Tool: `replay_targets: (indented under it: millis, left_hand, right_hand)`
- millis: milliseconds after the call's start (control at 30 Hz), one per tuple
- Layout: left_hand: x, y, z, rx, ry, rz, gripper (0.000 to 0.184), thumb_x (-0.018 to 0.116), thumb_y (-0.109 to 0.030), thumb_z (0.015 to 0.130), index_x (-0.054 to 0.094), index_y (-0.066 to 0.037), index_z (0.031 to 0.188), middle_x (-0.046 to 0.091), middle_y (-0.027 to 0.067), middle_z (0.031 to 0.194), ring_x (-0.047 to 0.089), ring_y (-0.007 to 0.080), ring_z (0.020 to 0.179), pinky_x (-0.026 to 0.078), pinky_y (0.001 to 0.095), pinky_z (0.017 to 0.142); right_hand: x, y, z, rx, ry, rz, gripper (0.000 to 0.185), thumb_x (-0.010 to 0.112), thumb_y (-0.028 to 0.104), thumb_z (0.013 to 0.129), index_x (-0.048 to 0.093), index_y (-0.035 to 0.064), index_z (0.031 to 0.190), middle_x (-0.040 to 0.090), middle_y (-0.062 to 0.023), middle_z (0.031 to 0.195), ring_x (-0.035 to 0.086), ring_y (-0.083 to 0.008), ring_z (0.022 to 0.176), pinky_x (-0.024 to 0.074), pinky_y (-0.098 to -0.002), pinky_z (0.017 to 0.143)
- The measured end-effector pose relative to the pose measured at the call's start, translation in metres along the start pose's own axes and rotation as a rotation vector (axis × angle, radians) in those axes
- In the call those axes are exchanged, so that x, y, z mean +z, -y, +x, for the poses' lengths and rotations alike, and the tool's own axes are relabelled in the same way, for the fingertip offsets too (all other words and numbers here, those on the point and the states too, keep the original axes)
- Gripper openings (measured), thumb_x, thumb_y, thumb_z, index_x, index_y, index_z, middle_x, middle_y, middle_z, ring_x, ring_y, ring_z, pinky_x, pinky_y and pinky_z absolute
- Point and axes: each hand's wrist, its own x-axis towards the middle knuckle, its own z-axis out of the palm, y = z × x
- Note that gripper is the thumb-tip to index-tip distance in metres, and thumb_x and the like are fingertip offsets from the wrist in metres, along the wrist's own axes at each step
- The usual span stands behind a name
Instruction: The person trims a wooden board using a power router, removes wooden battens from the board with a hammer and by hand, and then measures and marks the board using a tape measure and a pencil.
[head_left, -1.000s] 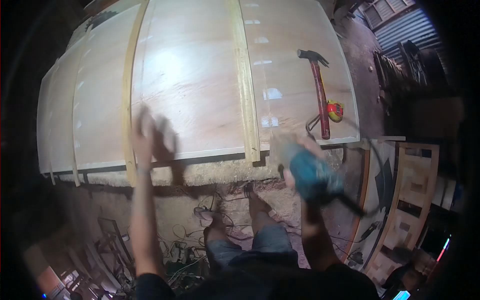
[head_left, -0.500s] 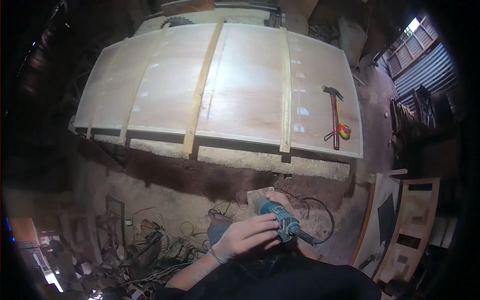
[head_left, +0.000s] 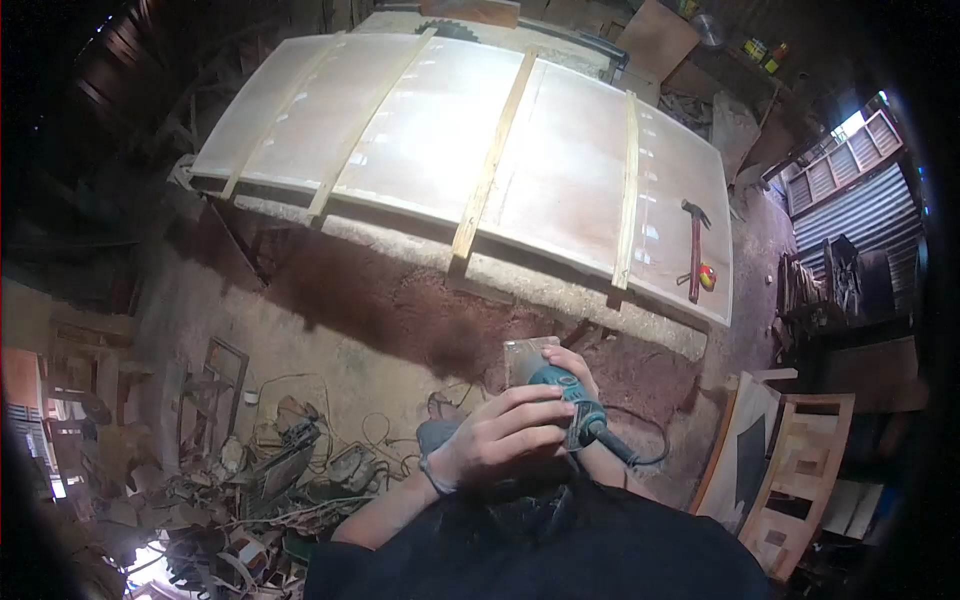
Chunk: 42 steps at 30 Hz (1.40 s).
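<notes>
Power tool (head_left: 588, 418): before the person's body, apart from the panel (head_left: 420, 130).
Left hand (head_left: 500, 435): fingers across the tool, slightly parted; gripping or not, I can't tell.
Right hand (head_left: 572, 366): fingers curled round it.
Hammer (head_left: 695, 250): on the panel.

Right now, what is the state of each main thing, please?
Broad pale wooden panel: lying flat, crossed by yellowish wooden strips.
Red-handled claw hammer: lying on panel.
Red-and-yellow tape measure: lying beside hammer.
Teal corded power tool: held; running or off, cannot tell.
Left hand: laid over tool.
Right hand: gripping tool.
</notes>
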Motion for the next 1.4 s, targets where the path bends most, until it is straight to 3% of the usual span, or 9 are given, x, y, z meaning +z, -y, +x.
replay_targets:
  millis: [167,367,600,767,900,967,1200,1300,1400]
  left_hand:
    - [-0.012,0.016,-0.020,0.021,-0.139,0.020,0.064,0.077,-0.017,0.078,0.053,-0.006,0.136,0.058,0.0184,0.132,0.057,0.0338,0.122,0.046,0.0508,0.104]
    - [-0.049,0.011,-0.039,0.079,-0.141,-0.094,0.039,0.067,-0.007,0.081,0.060,-0.004,0.120,0.065,0.0134,0.112,0.065,0.0315,0.105,0.046,0.0517,0.100]
    - [-0.085,0.024,-0.070,-0.058,-0.091,0.002,0.048,0.075,-0.013,0.072,0.061,-0.008,0.119,0.063,0.0127,0.112,0.064,0.0327,0.101,0.049,0.0489,0.092]
    - [-0.109,0.032,-0.122,-0.243,0.149,0.101,0.060,0.080,-0.018,0.069,0.060,-0.011,0.126,0.061,0.0125,0.118,0.059,0.0347,0.109,0.046,0.0463,0.095]
    - [-0.116,0.029,-0.162,-0.440,0.281,0.142,0.066,0.082,-0.017,0.065,0.059,-0.011,0.127,0.060,0.0138,0.122,0.059,0.0350,0.111,0.045,0.0440,0.098]
    - [-0.121,0.029,-0.175,-0.529,0.311,0.130,0.066,0.082,-0.016,0.064,0.059,-0.011,0.126,0.060,0.0138,0.121,0.058,0.0351,0.112,0.045,0.0436,0.098]
    - [-0.129,0.037,-0.194,-0.605,0.308,0.048,0.072,0.085,-0.017,0.060,0.059,-0.010,0.126,0.059,0.0133,0.123,0.057,0.0338,0.117,0.045,0.0426,0.100]
    - [-0.129,0.035,-0.189,-0.621,0.358,0.038,0.072,0.085,-0.017,0.060,0.059,-0.010,0.127,0.059,0.0136,0.123,0.057,0.0348,0.116,0.045,0.0431,0.101]
    - [-0.123,0.034,-0.210,-0.639,0.353,0.074,0.071,0.085,-0.017,0.061,0.059,-0.011,0.127,0.059,0.0136,0.122,0.057,0.0357,0.115,0.045,0.0443,0.101]
  right_hand:
    - [0.046,0.001,-0.029,0.026,0.049,0.204,0.041,0.063,0.017,0.090,0.057,0.0010,0.126,0.060,-0.0201,0.127,0.058,-0.0348,0.122,0.0460,-0.0446,0.106]
    - [0.090,0.009,-0.034,-0.011,0.146,0.167,0.045,0.064,0.019,0.089,0.056,0.0011,0.129,0.059,-0.0203,0.130,0.057,-0.0360,0.124,0.0444,-0.0448,0.107]
    - [0.141,0.015,-0.013,-0.101,0.334,0.089,0.050,0.065,0.021,0.088,0.054,0.0014,0.133,0.056,-0.0205,0.133,0.054,-0.0373,0.127,0.0426,-0.0451,0.108]
    - [0.142,0.045,-0.023,0.384,0.669,0.022,0.064,0.068,0.027,0.085,0.048,0.0022,0.140,0.052,-0.0212,0.137,0.050,-0.0404,0.129,0.0394,-0.0439,0.109]
    - [0.109,0.027,-0.057,0.420,1.015,-0.099,0.063,0.070,0.026,0.086,0.048,0.0043,0.141,0.056,-0.0207,0.131,0.056,-0.0380,0.122,0.0449,-0.0413,0.102]
    - [0.085,0.011,-0.075,0.555,0.992,-0.159,0.058,0.072,0.032,0.088,0.054,0.0047,0.135,0.063,-0.0208,0.120,0.061,-0.0359,0.114,0.0475,-0.0424,0.098]
    - [0.081,-0.025,-0.081,0.899,0.330,-0.571,0.048,0.070,0.046,0.089,0.063,0.0017,0.106,0.070,-0.0196,0.098,0.067,-0.0361,0.095,0.0516,-0.0440,0.084]
    - [0.083,-0.064,-0.072,0.895,0.093,-0.704,0.040,0.067,0.042,0.092,0.065,0.0057,0.109,0.069,-0.0218,0.089,0.069,-0.0388,0.088,0.0527,-0.0452,0.077]
    - [0.075,-0.083,-0.052,0.763,0.080,-0.823,0.036,0.060,0.040,0.097,0.066,0.0061,0.108,0.069,-0.0250,0.092,0.068,-0.0435,0.090,0.0520,-0.0482,0.076]
